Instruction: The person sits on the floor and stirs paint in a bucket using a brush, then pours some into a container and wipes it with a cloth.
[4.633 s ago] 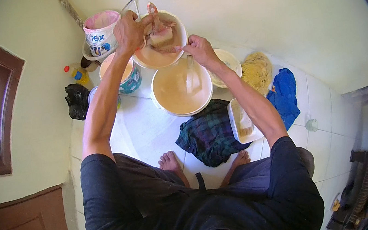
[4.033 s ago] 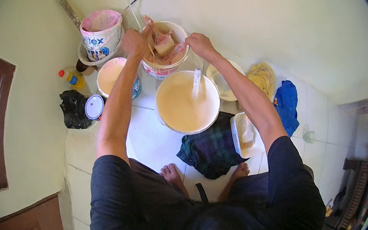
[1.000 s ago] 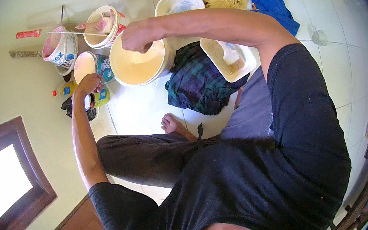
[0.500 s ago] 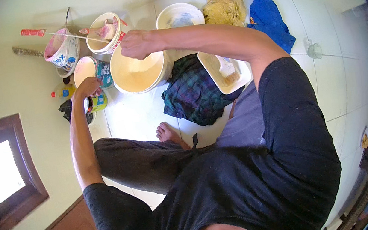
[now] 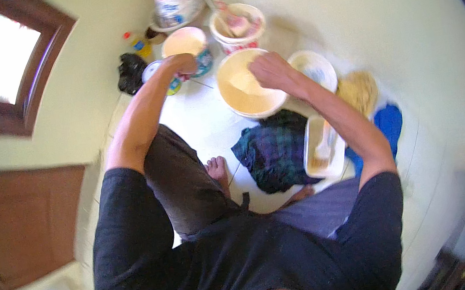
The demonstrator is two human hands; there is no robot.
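My right hand (image 5: 274, 72) is closed into a fist over the right part of a large cream bucket (image 5: 227, 101), which has pale cream paint inside. What the fist holds, if anything, is hidden. A pale thin rod (image 5: 216, 11) lines up toward this fist; whether it reaches the hand is unclear. My left hand (image 5: 182, 65) is closed at the near rim of a teal bucket (image 5: 202, 61) of cream paint, its fingers partly hidden. Against that hand's wrist stands a yellow-green can (image 5: 174, 87).
Behind are a pink-stained white bucket (image 5: 178, 11) and a red-and-white bucket (image 5: 240, 44) holding a pink-stained tool. A white basin (image 5: 319, 69), tan cloth (image 5: 359, 93), blue cloth (image 5: 389, 121), dark plaid cloth (image 5: 272, 157), tray with a brush (image 5: 334, 158), black bag (image 5: 132, 73) and yellow bottle (image 5: 141, 45) stand or lie around.
My view has turned, so the buckets appear farther right and the window higher. My left hand stays by the teal bucket and my right fist over the cream bucket.
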